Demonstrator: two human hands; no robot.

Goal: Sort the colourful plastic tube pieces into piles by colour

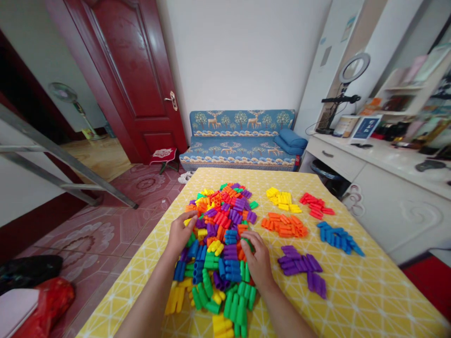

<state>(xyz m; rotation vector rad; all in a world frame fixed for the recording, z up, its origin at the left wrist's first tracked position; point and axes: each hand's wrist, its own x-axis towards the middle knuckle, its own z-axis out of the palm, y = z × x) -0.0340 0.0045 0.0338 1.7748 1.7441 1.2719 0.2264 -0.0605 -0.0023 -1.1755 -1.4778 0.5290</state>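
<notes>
A large mixed heap of coloured plastic pieces (221, 219) lies on the yellow patterned table (141, 286). At the heap's left edge is my left hand (183, 230), its fingers curved over a yellow piece; whether it grips anything is unclear. My right hand (256, 253) rests at the heap's right side, fingers bent around a green piece that they partly cover. To the right are separate groups: yellow pieces (284, 199), red pieces (316, 205), orange pieces (284, 225), blue pieces (339, 238) and purple pieces (299, 263). Green pieces (240, 303) lie at the heap's near end.
Beyond the table stands a blue patterned sofa (236, 146). A white dresser (387, 173) with a ring light (354, 68) is on the right. To the left are a metal ladder (84, 174), a red door (130, 61) and a small red stool (163, 155).
</notes>
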